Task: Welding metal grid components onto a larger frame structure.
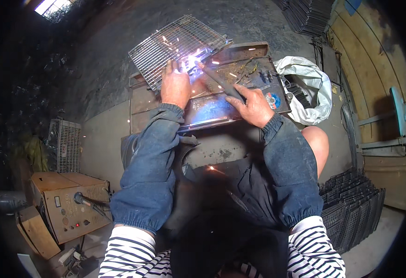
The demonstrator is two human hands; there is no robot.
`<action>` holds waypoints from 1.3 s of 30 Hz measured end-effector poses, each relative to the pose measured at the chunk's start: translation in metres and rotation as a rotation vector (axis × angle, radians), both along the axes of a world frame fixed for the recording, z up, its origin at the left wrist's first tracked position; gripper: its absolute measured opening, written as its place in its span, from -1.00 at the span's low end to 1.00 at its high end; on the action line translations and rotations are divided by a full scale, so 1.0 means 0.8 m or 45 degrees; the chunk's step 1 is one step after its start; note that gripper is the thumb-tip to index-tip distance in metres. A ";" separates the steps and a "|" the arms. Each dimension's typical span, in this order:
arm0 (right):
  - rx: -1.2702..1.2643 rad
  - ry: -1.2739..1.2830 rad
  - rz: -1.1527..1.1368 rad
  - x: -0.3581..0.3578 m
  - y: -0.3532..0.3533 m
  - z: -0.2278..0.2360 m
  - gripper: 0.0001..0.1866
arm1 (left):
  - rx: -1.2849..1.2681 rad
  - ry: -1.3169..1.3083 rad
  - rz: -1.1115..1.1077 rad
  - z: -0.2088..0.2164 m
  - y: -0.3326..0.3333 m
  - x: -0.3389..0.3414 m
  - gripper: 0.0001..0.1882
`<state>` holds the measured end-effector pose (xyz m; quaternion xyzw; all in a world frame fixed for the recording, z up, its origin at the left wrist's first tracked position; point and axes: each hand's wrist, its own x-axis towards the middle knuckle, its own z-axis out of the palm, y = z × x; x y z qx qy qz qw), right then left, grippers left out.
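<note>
My right hand [253, 105] is closed around the dark handle of a welding torch [222, 83], which slants up and left to a bright arc. White-violet glare and flying sparks hide the exact joint. Close to the arc, my left hand [175, 87] presses its bent fingertips on the near edge of a metal wire grid [154, 53]. What lies under those fingertips is partly hidden. The grid rests tilted over the far left of a low metal worktable [142, 109]. Dark blue sleeve covers reach both wrists.
A blue-rimmed disc [273, 100] lies at the table's right edge. Beside it stands a white sack [325, 95] holding dark metal pieces. Stacked dark grids [353, 208] sit at lower right, a welding machine [75, 208] at lower left, and a grid bundle [68, 146] behind it.
</note>
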<state>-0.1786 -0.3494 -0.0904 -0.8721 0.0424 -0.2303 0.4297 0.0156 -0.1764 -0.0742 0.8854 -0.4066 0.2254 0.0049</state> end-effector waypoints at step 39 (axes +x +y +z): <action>0.066 0.144 0.188 0.000 0.032 0.023 -0.54 | 0.011 -0.067 0.112 -0.007 0.063 -0.001 -0.64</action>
